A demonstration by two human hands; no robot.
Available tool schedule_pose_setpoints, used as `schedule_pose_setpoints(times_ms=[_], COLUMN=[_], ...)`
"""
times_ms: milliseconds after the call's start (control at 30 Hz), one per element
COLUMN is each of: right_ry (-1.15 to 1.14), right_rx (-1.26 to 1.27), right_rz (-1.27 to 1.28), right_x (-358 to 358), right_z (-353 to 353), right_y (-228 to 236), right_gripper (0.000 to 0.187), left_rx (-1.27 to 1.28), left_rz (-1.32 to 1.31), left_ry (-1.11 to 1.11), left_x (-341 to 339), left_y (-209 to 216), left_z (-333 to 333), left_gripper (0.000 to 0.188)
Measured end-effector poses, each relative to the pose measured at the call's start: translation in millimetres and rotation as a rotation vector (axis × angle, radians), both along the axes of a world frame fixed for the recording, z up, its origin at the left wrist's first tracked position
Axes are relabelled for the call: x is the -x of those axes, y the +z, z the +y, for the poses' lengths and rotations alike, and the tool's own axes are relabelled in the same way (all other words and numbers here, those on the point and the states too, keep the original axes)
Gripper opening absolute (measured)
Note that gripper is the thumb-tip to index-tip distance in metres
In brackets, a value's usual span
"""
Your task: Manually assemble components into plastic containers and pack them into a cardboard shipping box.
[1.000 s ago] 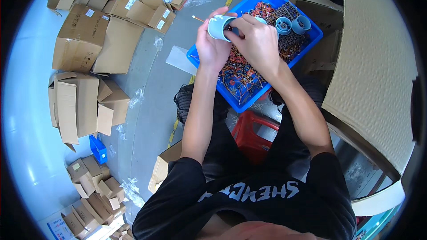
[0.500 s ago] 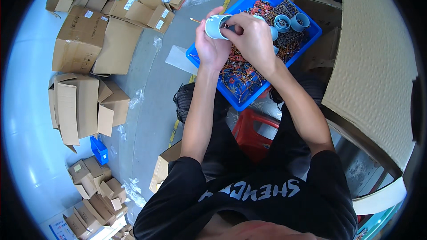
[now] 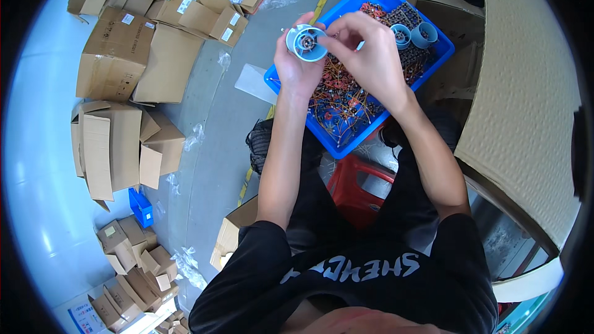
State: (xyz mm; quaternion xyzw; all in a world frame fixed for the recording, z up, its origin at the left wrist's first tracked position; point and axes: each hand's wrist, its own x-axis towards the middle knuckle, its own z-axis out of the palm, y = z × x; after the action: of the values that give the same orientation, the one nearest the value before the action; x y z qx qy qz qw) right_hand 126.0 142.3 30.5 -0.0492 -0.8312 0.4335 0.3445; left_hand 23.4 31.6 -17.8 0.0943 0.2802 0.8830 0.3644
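Note:
My left hand [image 3: 298,73] is wrapped round a light-blue plastic cup-shaped housing [image 3: 316,54], its opening turned up toward me. Inside it sits a small round part with copper-coloured windings [image 3: 307,41], like a motor stator. At the housing's right rim are the fingertips of my right hand [image 3: 368,55], thumb and forefinger brought close together; whether anything is pinched there is too small to tell. Both hands are above a blue plastic tray [image 3: 442,57] heaped with wired small parts [image 3: 346,96]. Two more light-blue housings [image 3: 424,35] stand on the dark parts at the tray's right side.
A red plastic stool [image 3: 356,188] is between my legs, below the tray. Large cardboard [image 3: 526,99] rises close on the right. Cardboard boxes [image 3: 114,55] line the left wall, with a small blue bin [image 3: 141,208] among them. Plastic scraps [image 3: 187,266] litter the floor.
The housing has tipped so its opening faces up and its inside shows. My right fingers have drawn out from its opening to the rim, and the right hand has shifted slightly right.

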Motion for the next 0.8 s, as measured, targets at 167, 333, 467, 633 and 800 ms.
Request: schedule_pose_setpoints(times_ms=[167, 333, 467, 633, 800], right_ry=[0.023, 0.118, 0.067, 0.016, -0.001], right_rx=[0.040, -0.001, 0.002, -0.118, -0.164], right_rz=[0.078, -0.171, -0.286, -0.117, -0.068], right_x=[17, 20, 26, 22, 25], right_z=[4, 13, 20, 20, 12], right_y=[-26, -35, -39, -45, -37], right_gripper=[0.037, 0.043, 0.041, 0.036, 0.035], left_rx=[0.125, 0.656, 0.716, 0.519, 0.524], left_rz=[0.103, 0.403, 0.740, 0.842, 0.850], left_ry=[-0.050, 0.092, 0.183, 0.203, 0.251], left_x=[0, 11, -1, -12, -11], left_y=[-4, -14, -10, -5, 3], left_z=[3, 1, 1, 8, 3], left_gripper=[0.050, 0.053, 0.047, 0.044, 0.049])
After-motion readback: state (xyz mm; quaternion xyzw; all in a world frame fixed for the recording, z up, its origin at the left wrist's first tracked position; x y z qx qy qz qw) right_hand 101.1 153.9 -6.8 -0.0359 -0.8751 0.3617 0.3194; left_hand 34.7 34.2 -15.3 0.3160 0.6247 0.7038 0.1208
